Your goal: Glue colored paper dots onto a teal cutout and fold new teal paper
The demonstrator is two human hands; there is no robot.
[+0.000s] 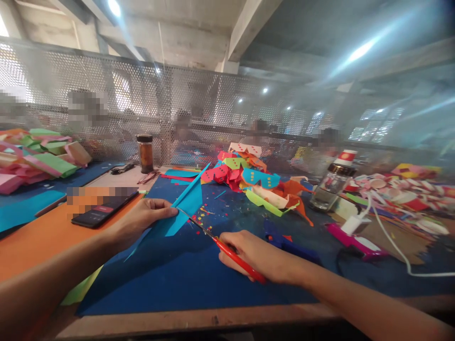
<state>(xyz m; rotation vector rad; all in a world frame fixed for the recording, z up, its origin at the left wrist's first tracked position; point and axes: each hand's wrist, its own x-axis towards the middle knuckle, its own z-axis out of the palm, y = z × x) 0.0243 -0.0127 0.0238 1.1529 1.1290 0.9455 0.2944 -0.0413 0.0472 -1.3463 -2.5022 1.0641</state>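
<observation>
My left hand (156,211) pinches a folded sheet of blue paper (192,196) at its edge, holding it tilted above the dark blue table covering (170,284). In my right hand (245,253) is a pair of scissors (231,253) with red handles, my fingers wrapped round the grips. The scissor blades point up and left and meet the blue paper close to my left fingertips. Whether the blades are parted is hard to make out. Small red and yellow paper scraps (203,215) lie behind the blades.
Cut paper masks (261,178) are heaped beyond my hands. A phone (104,207) rests on orange paper (35,237) at left, near a dark-lidded jar (145,154). A glass bottle (330,184), pink power strip (355,241) and white cable (394,246) are at right. A perforated screen (199,104) stands behind.
</observation>
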